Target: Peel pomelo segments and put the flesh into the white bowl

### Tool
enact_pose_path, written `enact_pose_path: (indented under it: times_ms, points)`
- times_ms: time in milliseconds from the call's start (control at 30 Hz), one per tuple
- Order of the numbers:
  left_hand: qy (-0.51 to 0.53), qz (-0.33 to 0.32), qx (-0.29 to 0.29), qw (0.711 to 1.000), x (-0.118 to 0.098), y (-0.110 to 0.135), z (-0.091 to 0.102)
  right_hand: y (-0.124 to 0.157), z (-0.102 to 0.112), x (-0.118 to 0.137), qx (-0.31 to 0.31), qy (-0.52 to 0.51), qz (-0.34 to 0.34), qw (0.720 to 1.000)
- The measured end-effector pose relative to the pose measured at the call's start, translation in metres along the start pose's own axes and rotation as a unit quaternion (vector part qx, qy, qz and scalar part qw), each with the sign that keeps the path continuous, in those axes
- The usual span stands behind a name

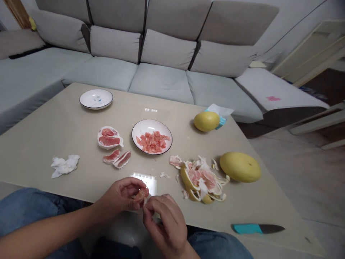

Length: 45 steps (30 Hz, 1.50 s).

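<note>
Between the fingers of my left hand (pixel 124 195) is a piece of pink pomelo flesh (pixel 142 194), held over the table's near edge. My right hand (pixel 167 219) pinches a whitish bit of membrane (pixel 145 201) at the lower side of that piece. Beyond the hands, a white plate with a dark rim (pixel 137 126) bears several chunks of peeled pink flesh (pixel 154 142). Left of this plate lie a part of a pomelo in white pith (pixel 109 137) and two loose segments (pixel 122 159). A heap of peel and membranes (pixel 202 178) lies to the right.
One yellow pomelo (pixel 240 167) sits at the table's right side, another (pixel 206 121) farther back by a tissue pack (pixel 221 117). A knife with a turquoise handle (pixel 246 228) lies near the front right. A second plate (pixel 96 99) and a crumpled tissue (pixel 64 165) are on the left.
</note>
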<state>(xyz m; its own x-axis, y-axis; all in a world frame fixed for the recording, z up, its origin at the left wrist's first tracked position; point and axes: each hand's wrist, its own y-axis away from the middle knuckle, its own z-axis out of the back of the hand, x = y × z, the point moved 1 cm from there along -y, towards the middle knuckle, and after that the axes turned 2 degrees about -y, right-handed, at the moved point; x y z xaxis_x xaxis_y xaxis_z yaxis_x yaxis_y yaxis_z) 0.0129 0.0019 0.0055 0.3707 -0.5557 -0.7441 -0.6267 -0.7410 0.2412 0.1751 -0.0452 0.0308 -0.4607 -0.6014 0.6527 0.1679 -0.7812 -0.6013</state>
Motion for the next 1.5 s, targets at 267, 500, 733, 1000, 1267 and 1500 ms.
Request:
enact_pose_path:
  times_ms: [267, 500, 733, 1000, 1267, 1500]
  points:
    - [-0.014, -0.041, -0.035, 0.998, 0.002, -0.004, 0.003, 0.003, -0.003, 0.007, 0.006, -0.019, 0.010, 1.000]
    - [-0.015, -0.037, -0.036, 0.999, -0.001, -0.001, 0.003, 0.003, 0.002, 0.005, 0.007, -0.059, -0.036, 0.998]
    - [-0.013, -0.022, 0.017, 1.000, -0.006, -0.003, 0.000, -0.002, 0.005, -0.004, -0.046, -0.152, -0.176, 0.972]
    - [-0.172, -0.098, -0.015, 0.980, -0.014, 0.002, 0.002, -0.001, 0.003, -0.007, -0.067, -0.226, -0.222, 0.946]
    - [-0.448, -0.244, -0.019, 0.860, -0.028, 0.009, -0.002, 0.000, 0.005, -0.004, -0.068, -0.174, -0.126, 0.974]
    - [-0.494, -0.274, -0.038, 0.824, -0.030, 0.014, -0.002, 0.003, 0.004, -0.005, -0.089, -0.159, -0.121, 0.976]
